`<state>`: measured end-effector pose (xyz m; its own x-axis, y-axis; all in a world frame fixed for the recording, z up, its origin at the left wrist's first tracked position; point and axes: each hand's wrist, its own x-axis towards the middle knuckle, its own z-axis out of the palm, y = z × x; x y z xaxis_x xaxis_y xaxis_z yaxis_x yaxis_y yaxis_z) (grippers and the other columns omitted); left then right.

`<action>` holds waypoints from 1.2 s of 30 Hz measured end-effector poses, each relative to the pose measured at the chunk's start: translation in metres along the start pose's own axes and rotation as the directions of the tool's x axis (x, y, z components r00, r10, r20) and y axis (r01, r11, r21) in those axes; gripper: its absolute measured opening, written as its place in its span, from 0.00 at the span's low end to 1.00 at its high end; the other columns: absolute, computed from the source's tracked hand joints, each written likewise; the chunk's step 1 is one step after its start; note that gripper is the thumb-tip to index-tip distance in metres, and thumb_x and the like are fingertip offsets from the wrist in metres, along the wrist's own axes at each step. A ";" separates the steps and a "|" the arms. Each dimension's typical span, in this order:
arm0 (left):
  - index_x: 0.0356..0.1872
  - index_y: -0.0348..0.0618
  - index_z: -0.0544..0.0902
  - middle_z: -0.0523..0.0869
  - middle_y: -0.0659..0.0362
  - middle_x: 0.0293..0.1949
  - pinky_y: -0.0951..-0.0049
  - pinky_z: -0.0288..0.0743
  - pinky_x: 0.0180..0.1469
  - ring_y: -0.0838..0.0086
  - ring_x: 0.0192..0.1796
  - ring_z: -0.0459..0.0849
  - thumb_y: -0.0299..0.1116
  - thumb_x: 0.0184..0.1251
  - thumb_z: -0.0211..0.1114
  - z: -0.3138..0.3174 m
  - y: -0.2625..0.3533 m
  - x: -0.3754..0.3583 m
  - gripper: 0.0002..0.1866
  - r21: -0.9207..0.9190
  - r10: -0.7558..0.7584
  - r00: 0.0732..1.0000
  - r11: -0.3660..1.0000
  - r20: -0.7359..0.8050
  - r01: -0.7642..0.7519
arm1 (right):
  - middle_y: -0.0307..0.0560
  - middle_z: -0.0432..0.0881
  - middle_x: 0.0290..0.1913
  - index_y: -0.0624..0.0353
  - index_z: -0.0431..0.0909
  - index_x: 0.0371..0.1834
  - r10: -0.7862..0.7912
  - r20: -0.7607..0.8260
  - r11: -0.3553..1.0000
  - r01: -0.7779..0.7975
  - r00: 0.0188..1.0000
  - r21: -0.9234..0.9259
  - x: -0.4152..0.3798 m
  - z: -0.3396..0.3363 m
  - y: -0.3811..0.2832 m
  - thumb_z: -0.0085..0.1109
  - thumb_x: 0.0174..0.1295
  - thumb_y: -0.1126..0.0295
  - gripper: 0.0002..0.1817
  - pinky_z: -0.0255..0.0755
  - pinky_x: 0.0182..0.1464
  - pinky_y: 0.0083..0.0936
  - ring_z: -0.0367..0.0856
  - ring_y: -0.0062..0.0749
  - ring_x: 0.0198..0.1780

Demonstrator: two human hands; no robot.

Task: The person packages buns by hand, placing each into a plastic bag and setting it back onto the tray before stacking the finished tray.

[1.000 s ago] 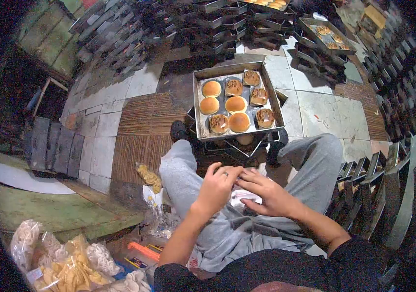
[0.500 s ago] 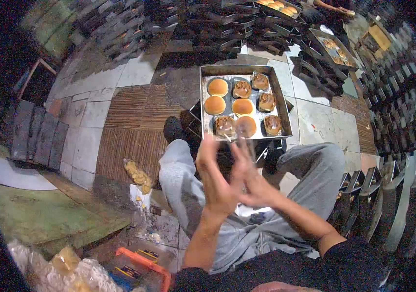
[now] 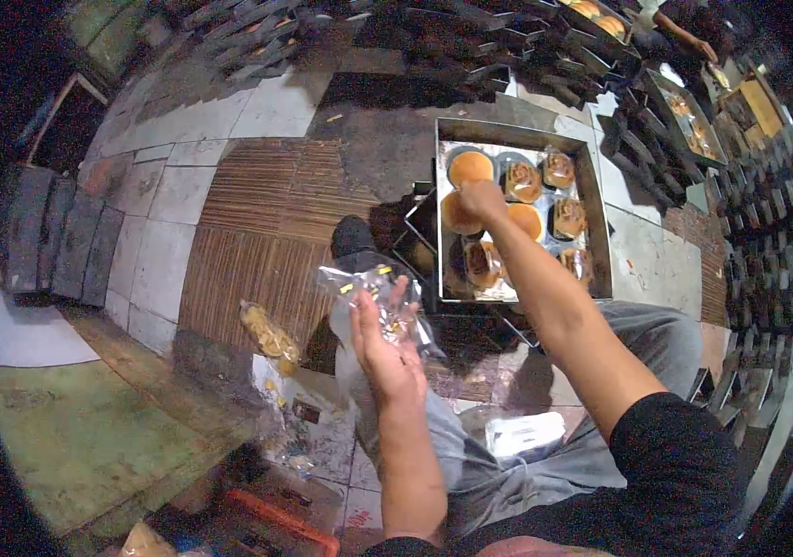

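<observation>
A square metal tray (image 3: 522, 127) holds several round buns, some plain golden, others brown-topped in clear wrap. My right hand (image 3: 482, 200) reaches into its left side, closed over a plain bun (image 3: 460, 215); its fingertips are partly hidden. Left of the tray, my left hand (image 3: 390, 343) is raised with fingers wrapped inside or behind a clear plastic bag (image 3: 373, 290) with yellow marks. Another plain bun (image 3: 470, 168) lies just above my right hand.
A white packet (image 3: 524, 434) lies between my legs. A bag of yellowish pieces (image 3: 268, 334) rests on the floor. An orange-rimmed crate (image 3: 285, 522) stands at the bottom. Stacked dark tins line the right and back. Another person's arm (image 3: 687, 35) shows at top right.
My hands have moved apart: the right reached up onto a bun in the tray, the left shifted left with the clear bag. The view has shifted, so the tray appears farther right.
</observation>
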<state>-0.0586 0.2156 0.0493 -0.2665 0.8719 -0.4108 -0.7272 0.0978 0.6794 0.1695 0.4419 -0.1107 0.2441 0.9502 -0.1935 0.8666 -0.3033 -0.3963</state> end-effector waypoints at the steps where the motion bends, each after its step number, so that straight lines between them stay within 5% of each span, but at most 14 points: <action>1: 0.69 0.42 0.70 0.79 0.55 0.63 0.65 0.80 0.56 0.63 0.64 0.84 0.48 0.83 0.56 0.000 0.000 0.002 0.25 0.012 -0.009 1.000 1.000 0.019 0.009 | 0.69 0.86 0.47 0.66 0.87 0.40 -0.010 -0.008 1.000 0.010 1.000 0.009 0.020 0.012 0.016 0.48 0.68 0.51 0.27 0.80 0.54 0.52 0.86 0.65 0.52; 2: 0.69 0.42 0.70 0.80 0.55 0.63 0.65 0.80 0.55 0.63 0.64 0.84 0.48 0.83 0.56 0.000 0.000 0.003 0.25 0.027 -0.020 0.999 0.999 0.042 0.019 | 0.66 0.88 0.43 0.65 0.87 0.40 0.040 0.084 0.999 -0.037 0.996 -0.039 0.042 0.024 0.032 0.54 0.64 0.50 0.26 0.83 0.49 0.46 0.89 0.58 0.45; 4: 0.69 0.41 0.71 0.80 0.55 0.62 0.64 0.81 0.55 0.61 0.63 0.84 0.48 0.83 0.56 -0.004 -0.003 0.008 0.25 0.010 -0.010 0.998 1.000 0.066 0.009 | 0.57 0.89 0.38 0.63 0.88 0.34 0.412 0.026 0.746 -0.353 0.911 0.565 0.031 0.029 0.023 0.63 0.60 0.54 0.20 0.82 0.43 0.37 0.89 0.46 0.35; 7: 0.67 0.41 0.72 0.81 0.55 0.61 0.61 0.82 0.55 0.56 0.62 0.84 0.49 0.82 0.56 -0.005 -0.002 0.006 0.25 -0.120 -0.057 0.992 0.990 0.109 0.070 | 0.48 0.86 0.35 0.62 0.86 0.38 0.296 -0.117 0.720 -0.141 0.948 0.680 0.001 0.049 0.029 0.71 0.58 0.60 0.15 0.78 0.38 0.34 0.84 0.35 0.31; 9: 0.63 0.42 0.74 0.83 0.54 0.58 0.58 0.84 0.52 0.53 0.61 0.85 0.50 0.81 0.57 -0.011 -0.008 0.006 0.24 -0.164 -0.050 0.992 0.984 0.116 0.069 | 0.58 0.87 0.45 0.73 0.81 0.52 0.197 0.152 0.512 -0.234 0.969 0.827 -0.076 -0.012 0.020 0.67 0.63 0.56 0.27 0.82 0.45 0.34 0.88 0.37 0.46; 11: 0.60 0.44 0.76 0.85 0.51 0.55 0.54 0.87 0.49 0.49 0.59 0.86 0.52 0.80 0.57 -0.020 -0.017 0.007 0.23 -0.221 -0.053 0.991 0.972 0.126 0.081 | 0.51 0.84 0.45 0.66 0.76 0.57 0.120 -0.005 0.229 -0.023 0.993 0.973 -0.138 -0.032 0.042 0.68 0.65 0.61 0.24 0.83 0.42 0.33 0.86 0.32 0.43; 13: 0.60 0.45 0.76 0.85 0.51 0.55 0.52 0.87 0.49 0.48 0.59 0.86 0.52 0.80 0.58 -0.027 -0.022 0.006 0.22 -0.234 -0.049 0.987 0.969 0.151 0.084 | 0.44 0.81 0.44 0.62 0.72 0.60 -0.028 0.174 -0.150 -0.177 0.984 0.973 -0.233 -0.107 0.029 0.68 0.67 0.63 0.24 0.82 0.42 0.29 0.83 0.29 0.46; 16: 0.58 0.47 0.78 0.85 0.52 0.54 0.46 0.85 0.53 0.48 0.59 0.86 0.54 0.78 0.59 -0.024 -0.026 -0.005 0.23 -0.189 -0.030 0.992 0.981 0.119 0.053 | 0.46 0.84 0.54 0.61 0.71 0.67 -0.394 0.482 -0.005 -0.526 0.783 0.850 -0.319 -0.144 0.048 0.70 0.67 0.64 0.29 0.82 0.55 0.30 0.85 0.30 0.54; 18: 0.58 0.48 0.75 0.84 0.56 0.50 0.49 0.86 0.51 0.54 0.58 0.86 0.56 0.79 0.58 -0.021 -0.025 -0.015 0.23 -0.137 -0.060 0.982 0.987 0.178 0.085 | 0.45 0.84 0.55 0.62 0.72 0.67 -0.460 0.501 0.098 -0.519 0.733 0.849 -0.349 -0.144 0.060 0.72 0.65 0.70 0.29 0.79 0.58 0.26 0.85 0.29 0.55; 20: 0.56 0.49 0.75 0.84 0.57 0.49 0.39 0.82 0.55 0.52 0.57 0.85 0.58 0.77 0.59 -0.016 -0.025 -0.029 0.24 -0.147 -0.076 0.989 0.985 0.128 0.094 | 0.43 0.85 0.55 0.63 0.74 0.65 -0.452 0.252 0.079 -0.243 0.856 0.967 -0.373 -0.164 0.042 0.75 0.61 0.74 0.29 0.79 0.59 0.29 0.85 0.29 0.55; 22: 0.56 0.49 0.75 0.82 0.55 0.51 0.33 0.77 0.58 0.49 0.58 0.84 0.59 0.76 0.59 -0.004 -0.025 -0.048 0.24 -0.205 -0.204 0.972 0.953 0.116 0.224 | 0.46 0.84 0.56 0.62 0.75 0.64 -0.529 0.031 0.346 0.183 0.848 0.920 -0.376 -0.174 0.024 0.75 0.57 0.76 0.30 0.78 0.61 0.32 0.85 0.36 0.57; 25: 0.58 0.49 0.73 0.80 0.50 0.56 0.34 0.78 0.59 0.48 0.59 0.83 0.59 0.77 0.56 0.008 -0.024 -0.072 0.25 -0.256 -0.187 0.946 0.932 0.266 0.256 | 0.63 0.73 0.70 0.62 0.71 0.70 -0.811 -0.205 0.427 0.794 0.548 0.433 -0.393 -0.173 0.008 0.62 0.64 0.80 0.29 0.68 0.74 0.44 0.69 0.58 0.75; 31: 0.68 0.41 0.71 0.81 0.49 0.60 0.55 0.83 0.57 0.57 0.57 0.84 0.62 0.79 0.51 0.023 -0.088 -0.110 0.34 -0.079 0.072 0.964 0.995 0.255 -0.054 | 0.69 0.62 0.77 0.65 0.68 0.70 -0.702 -0.180 0.609 0.712 0.689 0.349 -0.377 -0.158 -0.003 0.59 0.65 0.77 0.28 0.55 0.81 0.47 0.55 0.65 0.81; 36: 0.69 0.39 0.71 0.83 0.47 0.60 0.54 0.86 0.54 0.57 0.56 0.86 0.56 0.80 0.53 0.003 -0.074 -0.086 0.31 -0.185 -0.231 0.923 0.937 0.308 0.296 | 0.62 0.79 0.60 0.61 0.79 0.56 -0.690 -0.134 0.604 0.668 0.711 0.436 -0.390 -0.161 -0.005 0.64 0.67 0.70 0.15 0.74 0.63 0.43 0.79 0.54 0.62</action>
<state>0.0206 0.1350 0.0362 0.1168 0.9301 -0.3484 -0.8773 0.2610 0.4028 0.1397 0.0845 0.1114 -0.3661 0.8947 0.2561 0.4965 0.4205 -0.7593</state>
